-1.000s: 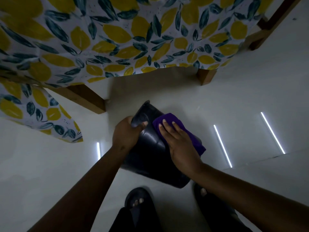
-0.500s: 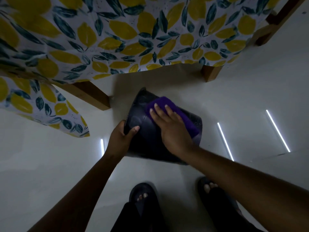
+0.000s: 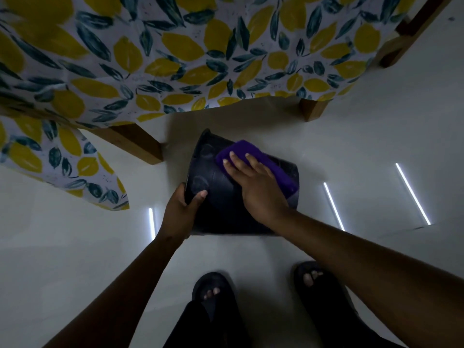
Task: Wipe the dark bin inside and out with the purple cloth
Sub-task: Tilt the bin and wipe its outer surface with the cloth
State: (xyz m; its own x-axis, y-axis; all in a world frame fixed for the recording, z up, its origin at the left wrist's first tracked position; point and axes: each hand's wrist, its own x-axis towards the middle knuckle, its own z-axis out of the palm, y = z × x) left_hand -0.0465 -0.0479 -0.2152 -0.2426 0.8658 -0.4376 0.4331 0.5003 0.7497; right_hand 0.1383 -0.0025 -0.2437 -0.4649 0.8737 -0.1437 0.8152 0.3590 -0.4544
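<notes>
The dark, round plastic bin (image 3: 221, 197) lay tipped on its side on the pale glossy floor (image 3: 364, 146), just in front of a wooden table leg (image 3: 130, 144) under a lemon-print tablecloth (image 3: 175, 59). The left hand (image 3: 182, 212) gripped the bin's rim, thumb curled over its outer wall. The right hand (image 3: 256, 187) lay flat, fingers extended and slightly spread, pressing the folded purple cloth (image 3: 253, 159) against the bin's upturned outer side. Two dark sandals (image 3: 213, 292) stood near.
</notes>
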